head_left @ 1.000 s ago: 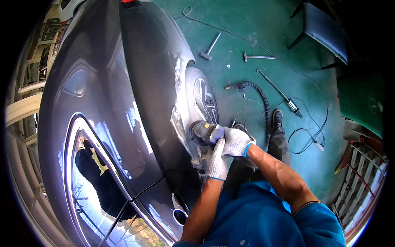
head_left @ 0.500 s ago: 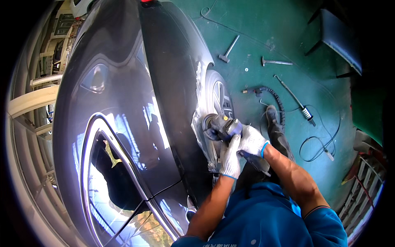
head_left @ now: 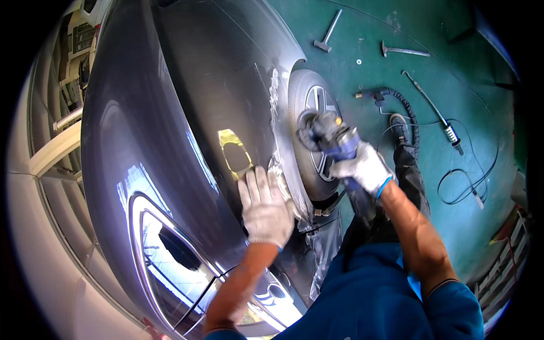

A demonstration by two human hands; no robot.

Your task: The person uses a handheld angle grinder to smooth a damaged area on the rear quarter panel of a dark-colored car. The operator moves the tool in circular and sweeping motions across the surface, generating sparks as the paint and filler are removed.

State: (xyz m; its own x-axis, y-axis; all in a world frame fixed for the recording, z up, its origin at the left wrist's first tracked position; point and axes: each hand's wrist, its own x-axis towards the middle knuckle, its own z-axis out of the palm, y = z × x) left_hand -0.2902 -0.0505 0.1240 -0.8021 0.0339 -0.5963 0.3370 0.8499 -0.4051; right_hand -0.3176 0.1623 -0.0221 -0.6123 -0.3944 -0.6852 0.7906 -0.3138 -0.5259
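Note:
My left hand (head_left: 265, 208), in a white work glove, lies flat with its fingers stretched out on the dark grey car's rear side panel (head_left: 221, 85). Beside its fingertips a rough, bare-metal strip (head_left: 275, 164) runs along the wheel arch. My right hand (head_left: 365, 169), also gloved, is wrapped round a blue and black angle grinder (head_left: 335, 136). The grinder's round head is over the wheel (head_left: 317, 99), apart from the panel and slightly blurred. Part of its body is hidden behind the glove.
Two hammers (head_left: 324, 45) (head_left: 405, 51) lie on the green floor. Near my foot are an air blow gun with a coiled hose (head_left: 403, 99) and a long puller rod (head_left: 433, 107). A thin cable (head_left: 462, 201) loops at right. Plastic sheeting (head_left: 326, 255) hangs by the car door.
My left hand has let go of the grinder and now rests on the panel. My right hand has drawn the grinder off the arch edge, over the wheel. The view has shifted.

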